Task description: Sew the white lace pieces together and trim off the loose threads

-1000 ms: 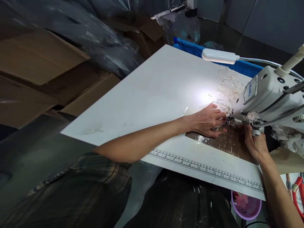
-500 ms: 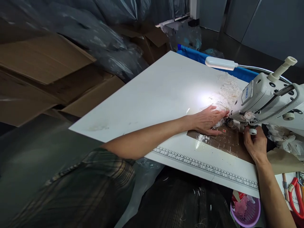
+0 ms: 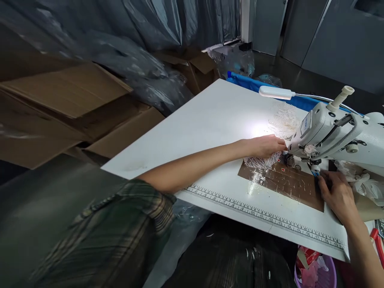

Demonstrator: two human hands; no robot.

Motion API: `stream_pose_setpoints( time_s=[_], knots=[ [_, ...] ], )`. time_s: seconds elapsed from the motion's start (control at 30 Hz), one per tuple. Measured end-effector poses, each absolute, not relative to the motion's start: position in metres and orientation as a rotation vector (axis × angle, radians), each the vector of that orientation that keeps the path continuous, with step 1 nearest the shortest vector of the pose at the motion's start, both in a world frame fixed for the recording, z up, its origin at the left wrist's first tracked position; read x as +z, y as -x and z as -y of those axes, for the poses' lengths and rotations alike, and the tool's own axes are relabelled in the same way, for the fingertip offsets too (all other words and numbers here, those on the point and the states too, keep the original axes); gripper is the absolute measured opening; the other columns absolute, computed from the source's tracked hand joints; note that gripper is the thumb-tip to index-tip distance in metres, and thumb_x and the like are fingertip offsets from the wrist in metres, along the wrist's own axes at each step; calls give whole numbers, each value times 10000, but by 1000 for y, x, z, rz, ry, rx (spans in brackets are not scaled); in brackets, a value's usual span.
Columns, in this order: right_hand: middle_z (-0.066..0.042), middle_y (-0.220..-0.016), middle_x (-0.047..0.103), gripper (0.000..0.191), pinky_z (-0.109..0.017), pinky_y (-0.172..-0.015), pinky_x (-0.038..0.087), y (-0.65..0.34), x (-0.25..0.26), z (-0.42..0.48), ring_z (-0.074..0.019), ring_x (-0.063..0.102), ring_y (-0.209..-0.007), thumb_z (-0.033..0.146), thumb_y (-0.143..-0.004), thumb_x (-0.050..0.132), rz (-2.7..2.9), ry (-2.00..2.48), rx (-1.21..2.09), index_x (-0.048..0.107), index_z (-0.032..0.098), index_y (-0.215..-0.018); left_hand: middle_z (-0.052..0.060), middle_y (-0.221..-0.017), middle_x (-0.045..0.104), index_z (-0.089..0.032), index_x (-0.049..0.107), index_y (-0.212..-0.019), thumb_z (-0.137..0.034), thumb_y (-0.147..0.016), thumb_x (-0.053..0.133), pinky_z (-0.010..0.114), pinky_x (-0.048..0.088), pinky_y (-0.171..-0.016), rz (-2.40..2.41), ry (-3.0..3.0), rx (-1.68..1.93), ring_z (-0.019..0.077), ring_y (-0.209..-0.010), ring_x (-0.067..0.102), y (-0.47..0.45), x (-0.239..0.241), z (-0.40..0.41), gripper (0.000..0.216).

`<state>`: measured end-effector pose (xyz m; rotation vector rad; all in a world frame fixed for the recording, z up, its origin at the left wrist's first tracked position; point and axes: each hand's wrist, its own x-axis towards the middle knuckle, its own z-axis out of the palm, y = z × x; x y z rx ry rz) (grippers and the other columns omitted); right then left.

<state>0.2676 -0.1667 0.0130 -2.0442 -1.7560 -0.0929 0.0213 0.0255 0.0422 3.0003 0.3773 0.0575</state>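
White lace fabric (image 3: pixel 263 161) lies on the table by the needle area of a white sewing machine (image 3: pixel 313 124). My left hand (image 3: pixel 265 147) is closed on the lace, fingers bent, just left of the machine head; part of the lace is hidden under it. To the right of the presser foot, my right hand (image 3: pixel 339 194) grips a slim blue tool (image 3: pixel 315 174), mostly hidden, so its kind is unclear. Under the needle area lies a shiny brown plate (image 3: pixel 282 184) with a small red mark.
A printed ruler (image 3: pixel 255 212) runs along the front edge of the white table (image 3: pixel 186 140). A lit lamp (image 3: pixel 276 92) hangs over more lace. Cardboard boxes (image 3: pixel 69 88) stand at left. A purple basket (image 3: pixel 331 272) with scraps and red-handled scissors (image 3: pixel 378 248) are at lower right.
My left hand has gone from lying flat to bent fingers on the lace, some of which now shows below it. My right hand has drawn back from the needle area, a blue tool showing.
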Motion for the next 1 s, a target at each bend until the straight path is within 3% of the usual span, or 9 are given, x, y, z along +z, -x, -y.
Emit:
stream_pose_setpoints(
  time_s=[0.23, 0.4, 0.53, 0.67, 0.87, 1.0],
  knots=[
    [-152, -951, 658, 423, -400, -747, 511, -251, 2, 156, -280, 609, -872, 446, -976, 384, 1909, 1965, -209, 707, 173, -995, 144, -1101, 698, -133, 619, -1297, -127, -924, 459, 330, 405, -774, -507, -2892, 139, 202, -912, 609, -10, 36, -26, 407],
    [-131, -866, 669, 325, -306, -565, 385, -238, 14, 157, -218, 583, -714, 344, -917, 422, 1803, 2164, -230, 696, 173, -882, 105, -1049, 732, -130, 615, -1316, -249, -906, 541, 295, 448, -762, -588, -2364, 289, 146, -811, 620, 2, 31, -16, 433],
    [-68, -700, 653, 354, -292, -526, 385, -220, 27, 168, -186, 553, -571, 502, -904, 418, 1642, 2118, 194, 582, 214, -780, 124, -1006, 718, -72, 608, -1301, -277, -864, 587, 293, 454, -725, -628, -2018, 377, 143, -799, 609, 7, 24, -13, 483],
    [-49, -653, 666, 393, -305, -546, 446, -197, 29, 172, -202, 594, -541, 559, -930, 373, 1617, 2045, 493, 563, 216, -893, 121, -921, 690, -14, 581, -1292, -306, -842, 631, 301, 438, -683, -588, -1764, 338, 135, -729, 577, 12, 20, -15, 539],
    [-130, -1006, 737, 399, -274, -505, 336, -161, 30, 151, -203, 665, -708, 323, -1013, 337, 1980, 2175, -18, 632, 163, -1228, 69, -868, 665, -60, 596, -1279, -259, -846, 623, 286, 402, -681, -514, -1721, 332, 113, -705, 528, 18, 18, -17, 477],
    [-167, -1022, 719, 385, -278, -496, 322, -146, 27, 135, -226, 679, -796, 253, -1011, 395, 2125, 2241, -292, 609, 125, -1303, 64, -851, 644, -51, 590, -1291, -255, -842, 610, 275, 397, -658, -511, -1748, 294, 113, -699, 526, 20, 20, -18, 493]
  ],
)
